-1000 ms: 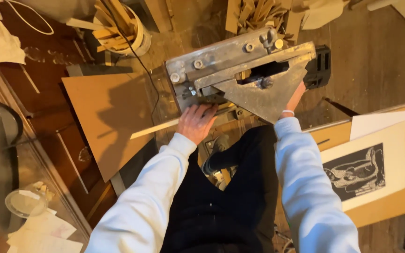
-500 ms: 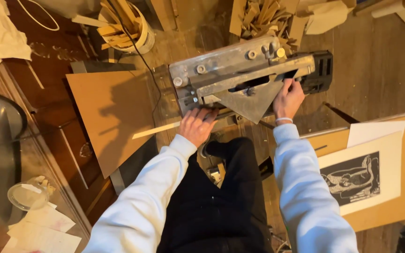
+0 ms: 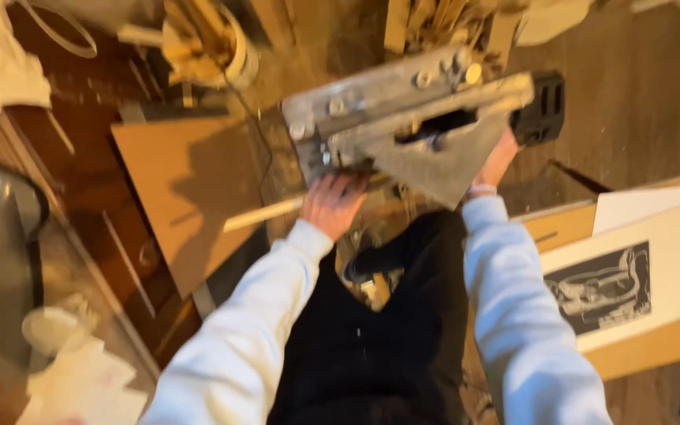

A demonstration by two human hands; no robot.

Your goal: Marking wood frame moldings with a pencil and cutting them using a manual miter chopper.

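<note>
The grey metal machine (image 3: 411, 118) sits hemmed between a brown board (image 3: 190, 189) and a framed print (image 3: 615, 283). The left hand (image 3: 332, 205) presses spread fingers on its near edge; the right hand (image 3: 497, 161) grips its angled plate.

One view only — a head-worn camera looking steeply down the person's own white sleeves and dark trousers to the floor. It sits close, at arm's length from the grey metal machine (image 3: 419, 118) — the picture slightly blurred.
</note>
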